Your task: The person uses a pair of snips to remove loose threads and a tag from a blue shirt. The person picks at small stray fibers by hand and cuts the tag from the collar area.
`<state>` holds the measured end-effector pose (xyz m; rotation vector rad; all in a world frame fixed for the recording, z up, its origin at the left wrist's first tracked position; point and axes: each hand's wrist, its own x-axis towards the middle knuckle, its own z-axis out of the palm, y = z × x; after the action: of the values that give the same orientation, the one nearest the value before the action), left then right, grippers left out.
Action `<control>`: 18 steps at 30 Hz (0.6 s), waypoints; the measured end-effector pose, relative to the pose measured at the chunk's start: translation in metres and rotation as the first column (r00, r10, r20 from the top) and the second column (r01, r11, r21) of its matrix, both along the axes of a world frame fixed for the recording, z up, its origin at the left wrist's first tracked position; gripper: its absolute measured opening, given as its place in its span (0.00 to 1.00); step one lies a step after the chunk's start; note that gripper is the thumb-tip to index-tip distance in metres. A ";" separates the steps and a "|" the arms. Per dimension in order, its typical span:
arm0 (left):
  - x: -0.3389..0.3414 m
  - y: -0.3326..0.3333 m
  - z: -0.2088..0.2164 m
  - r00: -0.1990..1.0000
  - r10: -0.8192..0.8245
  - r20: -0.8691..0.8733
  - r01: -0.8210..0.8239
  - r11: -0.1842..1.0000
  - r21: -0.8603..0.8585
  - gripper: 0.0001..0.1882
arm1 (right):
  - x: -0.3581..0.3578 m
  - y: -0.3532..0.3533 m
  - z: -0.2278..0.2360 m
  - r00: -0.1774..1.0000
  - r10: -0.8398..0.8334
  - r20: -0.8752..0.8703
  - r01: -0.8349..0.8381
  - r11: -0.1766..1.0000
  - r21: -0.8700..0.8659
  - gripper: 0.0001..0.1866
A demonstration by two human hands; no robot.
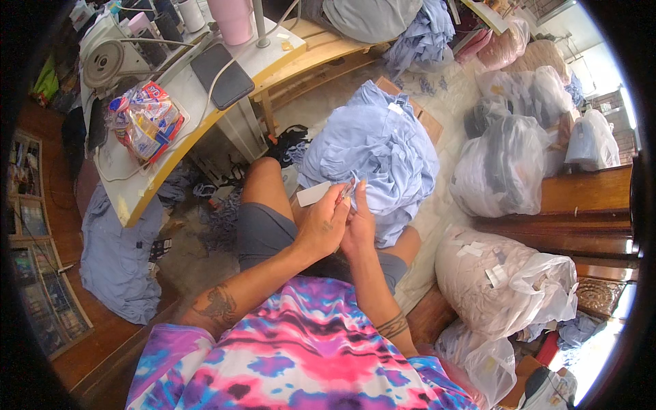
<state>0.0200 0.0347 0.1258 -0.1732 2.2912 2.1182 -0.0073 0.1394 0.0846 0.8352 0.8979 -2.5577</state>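
Observation:
Both my hands meet over my lap, at the near edge of a big heap of light blue cloth (393, 147). My left hand (325, 224) is closed, and a small red object (344, 193) shows at its fingertips; its kind is too small to make out. Against it, my right hand (359, 227) is closed with the thumb pointing up, at a fold of the blue cloth. What lies between the palms is hidden. A blank white card (313, 194) sticks out beside my left fingers; I cannot tell whether it is held.
To the left, a table (130, 201) bears a sewing machine (106, 63), a dark phone or tablet (222, 76) and a bread bag (145, 119). Blue garments (119, 253) hang below it. Stuffed plastic bags (502, 164) line the right side. Cardboard (427, 123) lies behind the heap.

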 end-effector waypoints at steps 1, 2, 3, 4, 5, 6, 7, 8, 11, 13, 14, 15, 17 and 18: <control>0.001 0.000 0.001 1.000 0.024 0.004 -0.024 1.000 -0.004 0.17 | 0.000 -0.003 0.000 1.000 -0.013 -0.011 0.013 1.000 -0.002 0.19; 0.001 0.001 -0.001 0.999 0.044 0.001 -0.044 0.999 -0.018 0.18 | 0.000 -0.007 -0.001 0.999 -0.026 -0.022 0.026 1.000 -0.005 0.19; 0.001 0.002 -0.005 0.998 0.064 -0.001 -0.064 0.997 -0.032 0.18 | 0.001 -0.010 -0.001 0.999 -0.039 -0.033 0.039 0.999 -0.007 0.19; 0.000 0.003 -0.006 0.997 0.080 -0.002 -0.080 0.996 -0.046 0.18 | 0.001 -0.012 0.002 0.999 -0.042 -0.027 0.044 0.996 0.083 0.18; -0.001 0.005 -0.006 0.995 0.097 -0.021 -0.098 0.993 -0.069 0.19 | 0.002 -0.013 0.004 0.999 -0.045 -0.023 0.048 0.984 0.172 0.17; -0.002 0.006 -0.007 0.993 0.113 -0.041 -0.116 0.989 -0.092 0.19 | 0.003 -0.015 0.007 0.999 -0.047 -0.018 0.050 0.964 0.260 0.17; -0.002 0.006 -0.007 0.990 0.130 -0.062 -0.136 0.984 -0.113 0.19 | 0.004 -0.018 0.015 0.999 -0.035 -0.002 0.033 0.941 0.336 0.16; -0.003 0.004 -0.007 0.988 0.138 -0.064 -0.146 0.979 -0.143 0.19 | 0.006 -0.023 0.027 1.000 -0.020 0.016 0.011 0.912 0.410 0.15; -0.008 0.004 -0.004 0.987 0.135 -0.085 -0.149 0.969 -0.199 0.19 | 0.007 -0.022 0.015 0.995 -0.045 -0.085 0.083 0.855 0.512 0.14; -0.009 0.001 -0.005 0.986 0.123 -0.109 -0.144 0.966 -0.213 0.18 | 0.006 -0.021 0.009 0.985 -0.079 -0.153 0.142 0.874 0.465 0.14; -0.009 -0.002 -0.005 0.989 0.121 -0.082 -0.133 0.977 -0.168 0.18 | 0.004 -0.023 0.014 0.982 -0.099 -0.159 0.157 0.900 0.407 0.14; -0.008 -0.005 -0.004 0.992 0.117 -0.056 -0.123 0.985 -0.122 0.18 | 0.003 -0.024 0.017 0.979 -0.121 -0.165 0.172 0.922 0.347 0.14; -0.009 -0.008 -0.005 0.996 0.091 -0.018 -0.092 0.995 -0.031 0.17 | 0.004 -0.021 0.018 0.974 -0.099 -0.204 0.163 0.931 0.326 0.15; -0.011 -0.010 -0.008 0.997 0.073 -0.003 -0.072 0.997 0.011 0.16 | 0.004 -0.018 0.018 0.971 -0.089 -0.223 0.159 0.936 0.315 0.15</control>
<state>0.0095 0.0248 0.1179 -0.2570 2.3094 2.1650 -0.0028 0.1209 0.1030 0.7425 1.4131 -2.6804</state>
